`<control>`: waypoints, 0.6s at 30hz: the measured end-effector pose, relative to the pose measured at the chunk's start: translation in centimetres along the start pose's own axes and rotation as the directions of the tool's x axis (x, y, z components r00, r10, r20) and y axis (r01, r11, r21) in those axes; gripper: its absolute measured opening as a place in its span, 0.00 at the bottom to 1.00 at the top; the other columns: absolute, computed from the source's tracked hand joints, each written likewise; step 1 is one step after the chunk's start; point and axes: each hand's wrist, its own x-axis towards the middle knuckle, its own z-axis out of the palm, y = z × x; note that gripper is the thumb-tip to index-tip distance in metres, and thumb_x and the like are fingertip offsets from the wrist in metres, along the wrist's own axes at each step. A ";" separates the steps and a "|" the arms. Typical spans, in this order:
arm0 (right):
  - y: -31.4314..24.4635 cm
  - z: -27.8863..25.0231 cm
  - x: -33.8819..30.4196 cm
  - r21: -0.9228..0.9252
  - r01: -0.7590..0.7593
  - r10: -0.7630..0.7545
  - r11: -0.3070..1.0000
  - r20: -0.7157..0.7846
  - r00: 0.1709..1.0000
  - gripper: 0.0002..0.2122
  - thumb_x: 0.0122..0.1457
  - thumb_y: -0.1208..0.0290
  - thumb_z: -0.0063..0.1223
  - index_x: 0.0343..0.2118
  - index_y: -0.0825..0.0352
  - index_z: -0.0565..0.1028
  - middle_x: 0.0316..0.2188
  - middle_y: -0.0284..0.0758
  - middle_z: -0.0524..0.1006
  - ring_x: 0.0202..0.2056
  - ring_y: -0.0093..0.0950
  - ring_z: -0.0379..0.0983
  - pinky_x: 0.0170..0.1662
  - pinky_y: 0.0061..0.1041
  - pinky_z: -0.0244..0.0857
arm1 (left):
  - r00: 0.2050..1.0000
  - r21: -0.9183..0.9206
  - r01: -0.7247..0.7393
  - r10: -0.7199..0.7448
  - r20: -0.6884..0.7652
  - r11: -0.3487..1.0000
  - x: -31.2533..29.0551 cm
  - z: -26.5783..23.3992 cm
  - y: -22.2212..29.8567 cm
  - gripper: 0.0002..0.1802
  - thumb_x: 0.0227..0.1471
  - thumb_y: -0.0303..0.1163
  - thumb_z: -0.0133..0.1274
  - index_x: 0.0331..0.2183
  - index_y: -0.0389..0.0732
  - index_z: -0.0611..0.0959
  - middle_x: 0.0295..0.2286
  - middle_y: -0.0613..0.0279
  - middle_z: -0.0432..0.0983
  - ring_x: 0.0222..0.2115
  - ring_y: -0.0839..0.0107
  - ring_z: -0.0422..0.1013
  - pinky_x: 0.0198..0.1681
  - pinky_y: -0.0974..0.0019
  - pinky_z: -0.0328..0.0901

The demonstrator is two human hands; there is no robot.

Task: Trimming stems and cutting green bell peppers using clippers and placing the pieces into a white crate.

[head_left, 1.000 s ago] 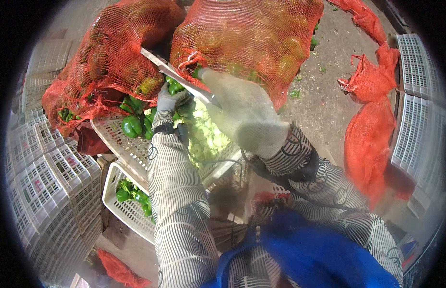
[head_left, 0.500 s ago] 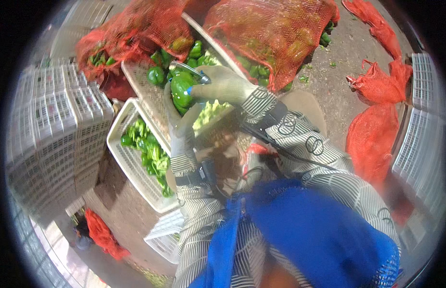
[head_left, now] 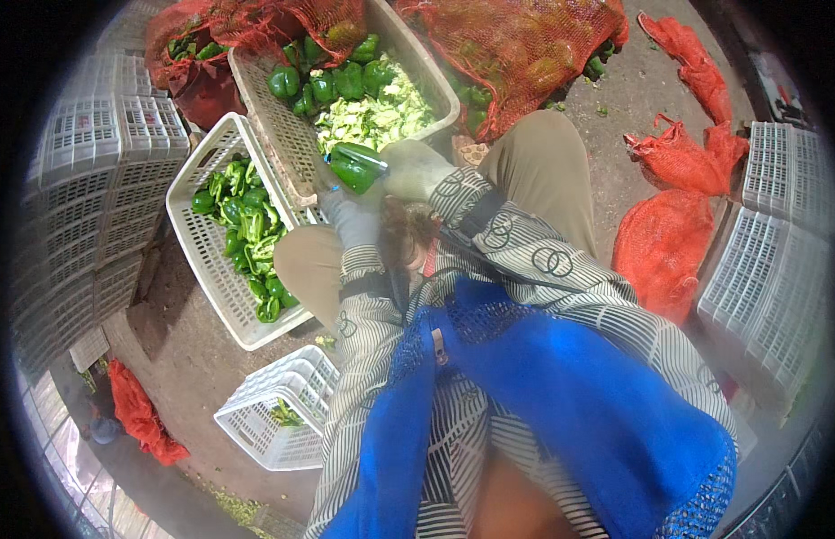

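Note:
A whole green bell pepper [head_left: 356, 169] is held low over the near end of a crate. My gloved left hand [head_left: 353, 218] grips it from below, with blue showing at a fingertip. From the right, my gloved right hand [head_left: 419, 171] closes on a slim shiny metal tool [head_left: 371, 158] lying across the pepper's upper side; the tool's handle is hidden in the fist. Just beyond are several whole green peppers [head_left: 349, 81] and a heap of pale green cores [head_left: 372, 115] inside the beige crate [head_left: 287, 135].
At left, a white crate [head_left: 191, 193] holds cut green peppers [head_left: 247, 229]. Stacked crates rise at far left [head_left: 85, 180] and right [head_left: 768, 260]. Red mesh sacks of peppers [head_left: 516, 54] lie ahead; other red sacks [head_left: 664, 256] are at right. A small white crate [head_left: 265, 431] sits near my left arm.
Both hands have drawn back toward me with the pepper, uncovering the cores in the crate. The pepper has turned from upright to lying sideways, and the view has shifted.

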 end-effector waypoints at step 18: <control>-0.9 -0.2 1.6 -0.153 -0.091 0.113 0.984 0.145 0.983 0.14 0.45 0.67 0.56 0.30 0.74 0.79 0.29 0.50 0.78 0.36 0.42 0.78 0.41 0.34 0.71 | 0.991 0.013 -0.078 0.076 0.106 0.997 -0.9 0.0 -0.7 0.53 0.35 0.33 0.65 0.60 0.37 0.56 0.55 0.40 0.56 0.56 0.46 0.56 0.60 0.57 0.54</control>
